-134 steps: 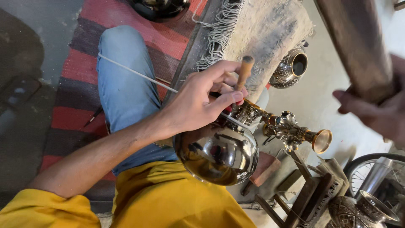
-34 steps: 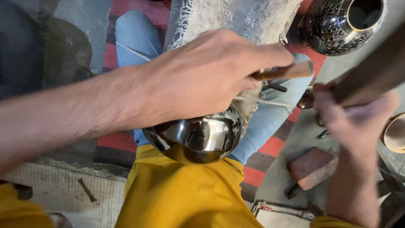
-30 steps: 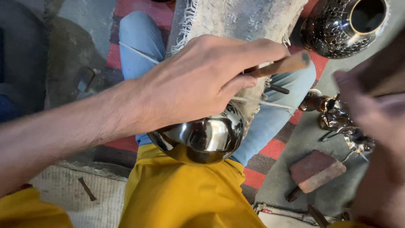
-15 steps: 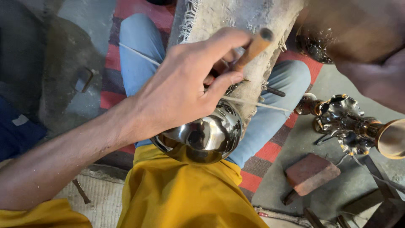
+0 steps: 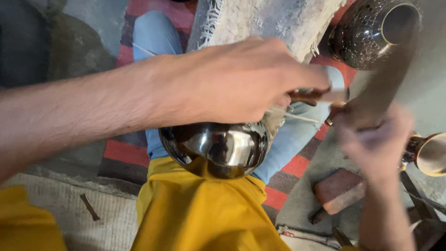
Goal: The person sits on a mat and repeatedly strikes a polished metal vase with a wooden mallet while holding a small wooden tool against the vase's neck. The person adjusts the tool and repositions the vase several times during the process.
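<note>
Under our left hand [image 5: 237, 81] sits a polished metal bowl [image 5: 216, 148], its rounded, mirror-bright side facing up toward us and resting against the yellow cloth [image 5: 204, 209] over our lap. That hand is clenched around a wooden-handled tool [image 5: 309, 95], of which only a short brown length shows past the fingertips; the tool's working end is hidden, so we cannot say whether it touches the bowl. The bowl lies directly below the knuckles, partly covered by the palm.

Just to the right of that grip, our right hand [image 5: 374, 144] is blurred. It seems to be closed around a long dark bar [image 5: 390, 79] that runs up and away from it, though the smear makes the fingers hard to read. The two hands are near each other but apart.

Beyond the left grip, farther from us, a dusty pale cloth with a fringe [image 5: 274, 21] drapes over something, and a dark engraved metal vase [image 5: 371, 30] lies past the bar's upper end. Below the right hand a reddish brick [image 5: 339, 190] rests on the grey floor. At the far right edge, beside the right wrist, a brass cup-like rim [image 5: 429, 153] shows. Blue jeans [image 5: 155, 39] and a red striped rug [image 5: 127, 151] lie beneath the left forearm.
</note>
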The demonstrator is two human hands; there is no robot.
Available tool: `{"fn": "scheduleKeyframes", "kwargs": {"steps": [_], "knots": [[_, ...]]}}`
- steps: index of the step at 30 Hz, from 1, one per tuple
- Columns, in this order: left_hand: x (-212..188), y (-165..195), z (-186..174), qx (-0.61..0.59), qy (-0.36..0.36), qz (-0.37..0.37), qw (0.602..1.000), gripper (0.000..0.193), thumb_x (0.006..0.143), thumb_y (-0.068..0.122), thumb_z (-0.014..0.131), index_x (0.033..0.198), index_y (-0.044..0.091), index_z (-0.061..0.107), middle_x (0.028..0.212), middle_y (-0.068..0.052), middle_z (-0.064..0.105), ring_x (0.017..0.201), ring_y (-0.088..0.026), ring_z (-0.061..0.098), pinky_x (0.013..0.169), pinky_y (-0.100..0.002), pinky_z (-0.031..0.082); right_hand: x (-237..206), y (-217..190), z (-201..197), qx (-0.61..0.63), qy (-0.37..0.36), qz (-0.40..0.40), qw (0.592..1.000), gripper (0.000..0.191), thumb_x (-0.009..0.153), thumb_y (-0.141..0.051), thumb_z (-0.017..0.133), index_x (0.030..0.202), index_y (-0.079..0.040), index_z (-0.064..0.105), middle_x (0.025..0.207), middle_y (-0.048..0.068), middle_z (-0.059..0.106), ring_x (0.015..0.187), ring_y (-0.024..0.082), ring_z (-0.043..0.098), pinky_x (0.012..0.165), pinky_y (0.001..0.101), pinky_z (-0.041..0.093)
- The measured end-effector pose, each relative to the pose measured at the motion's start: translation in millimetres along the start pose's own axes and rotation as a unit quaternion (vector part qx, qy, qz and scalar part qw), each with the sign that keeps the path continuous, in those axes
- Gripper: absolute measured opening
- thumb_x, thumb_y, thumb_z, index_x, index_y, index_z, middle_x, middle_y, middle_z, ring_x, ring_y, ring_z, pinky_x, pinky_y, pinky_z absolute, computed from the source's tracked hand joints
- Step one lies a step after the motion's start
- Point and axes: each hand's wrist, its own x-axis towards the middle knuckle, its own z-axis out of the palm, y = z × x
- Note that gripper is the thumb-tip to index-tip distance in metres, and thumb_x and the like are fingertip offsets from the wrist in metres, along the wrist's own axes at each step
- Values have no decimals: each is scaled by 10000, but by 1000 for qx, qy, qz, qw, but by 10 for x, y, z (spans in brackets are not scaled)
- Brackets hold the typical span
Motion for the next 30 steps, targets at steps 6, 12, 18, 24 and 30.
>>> {"fn": "scheduleKeyframes", "kwargs": {"steps": [6,12,18,24,30], "knots": [[146,-1,-54,50,-73,41,995,448,892,69,706,1301,243,655,905,-125,744,878,-342,738,670,-505,560,-427,120,399,58,134,78,986,147,1001,70,734,1050,27,602,864,78,688,693,132,692,631,258,579],[174,-6,-66,66,-122,31,990,476,856,37,697,1272,267,662,932,-82,746,912,-294,744,692,-479,589,-656,153,663,-93,114,40,988,114,1039,88,725,982,50,635,844,142,671,720,191,655,692,297,551],[65,-177,-55,67,-15,99,993,493,908,82,720,1365,236,620,1027,-148,723,975,-356,715,785,-507,567,-728,315,935,62,217,156,962,253,962,1,759,1088,12,541,921,113,698,788,195,716,729,319,607],[100,-225,-94,11,-60,96,993,443,867,-26,666,1234,222,668,928,-60,772,890,-261,769,660,-459,595,-628,378,1013,114,156,204,960,196,966,36,718,1088,26,564,917,155,691,742,229,722,680,354,621],[159,-203,-92,28,-67,97,993,510,825,-65,662,1250,218,649,905,-48,767,858,-225,764,631,-416,611,-530,178,750,57,174,118,976,153,1033,56,707,1079,44,562,880,149,677,713,217,709,662,355,626]]}}
